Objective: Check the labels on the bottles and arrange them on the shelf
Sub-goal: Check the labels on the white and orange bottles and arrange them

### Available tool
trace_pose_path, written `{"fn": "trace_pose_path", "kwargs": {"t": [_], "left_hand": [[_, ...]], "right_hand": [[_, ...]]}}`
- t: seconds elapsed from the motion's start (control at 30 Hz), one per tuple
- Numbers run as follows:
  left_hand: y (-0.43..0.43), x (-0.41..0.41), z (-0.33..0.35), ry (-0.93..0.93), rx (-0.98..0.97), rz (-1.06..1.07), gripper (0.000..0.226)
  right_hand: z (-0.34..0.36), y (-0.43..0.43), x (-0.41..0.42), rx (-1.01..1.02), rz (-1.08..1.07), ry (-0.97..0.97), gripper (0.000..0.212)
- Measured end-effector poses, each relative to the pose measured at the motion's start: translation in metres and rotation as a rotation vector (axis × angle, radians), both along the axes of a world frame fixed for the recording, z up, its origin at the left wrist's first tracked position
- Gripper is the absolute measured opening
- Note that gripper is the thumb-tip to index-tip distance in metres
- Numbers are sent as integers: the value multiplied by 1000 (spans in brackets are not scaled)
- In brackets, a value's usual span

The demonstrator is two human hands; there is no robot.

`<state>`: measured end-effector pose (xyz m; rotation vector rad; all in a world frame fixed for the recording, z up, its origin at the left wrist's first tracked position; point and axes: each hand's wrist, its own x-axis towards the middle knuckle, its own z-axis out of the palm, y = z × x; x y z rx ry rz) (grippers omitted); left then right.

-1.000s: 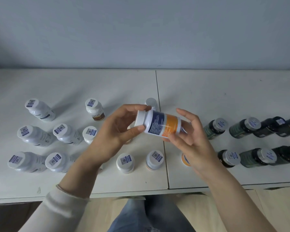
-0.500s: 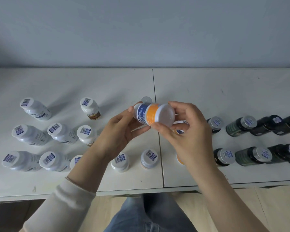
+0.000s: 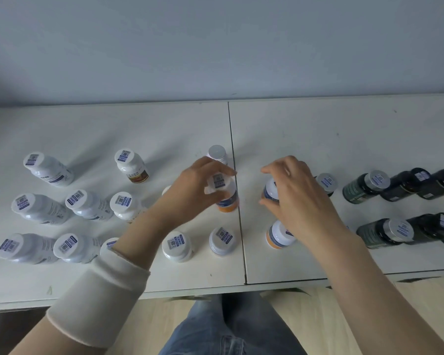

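Wall (image 3: 215,47) pale blue | shelf (image 3: 344,139) white (seam (image 3: 242,252) mid) | floor (image 3: 369,316) wood

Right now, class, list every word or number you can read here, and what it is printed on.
None can be read.
Blue-and-white code stickers on the white round caps: too small.
Side print on the orange-banded white bottle, blue-labelled white bottle and dark green bottle: blurred.

cream sleeve (image 3: 105,285), blue jeans (image 3: 231,326)
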<state>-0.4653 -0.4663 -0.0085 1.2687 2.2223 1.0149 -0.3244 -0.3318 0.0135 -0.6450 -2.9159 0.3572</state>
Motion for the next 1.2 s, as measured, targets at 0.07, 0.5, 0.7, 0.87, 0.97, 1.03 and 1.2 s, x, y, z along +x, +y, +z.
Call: {"fn": "trace_pose_path", "kwargs": {"t": [0.07, 0.5, 0.7, 0.87, 0.97, 1.03, 1.2], "left_hand": [[5, 1, -9, 59, -64, -34, 39], [9, -2, -37, 211, -283, -48, 48], [35, -20, -15, 347, -121, 134, 44], [70, -44, -32, 328, -453, 115, 54], [72, -58, -31, 181, -316, 218, 32], [62, -67, -15, 4, -100, 362, 18], [37, -53, 28, -480, 420, 163, 26]], "right_hand": [[-1, 3, -3, 23, 1, -35, 51], [-2, 15, -20, 120, 77, -436, 51], [-3, 22, -30, 97, 126, -433, 52], [-2, 32, -37, 87, 163, -344, 50], [-1, 42, -39, 27, 144, -257, 48], [-2, 47, -40, -117, 54, -106, 51], [1, 44, -51, -1106, -72, 240, 60]]}}
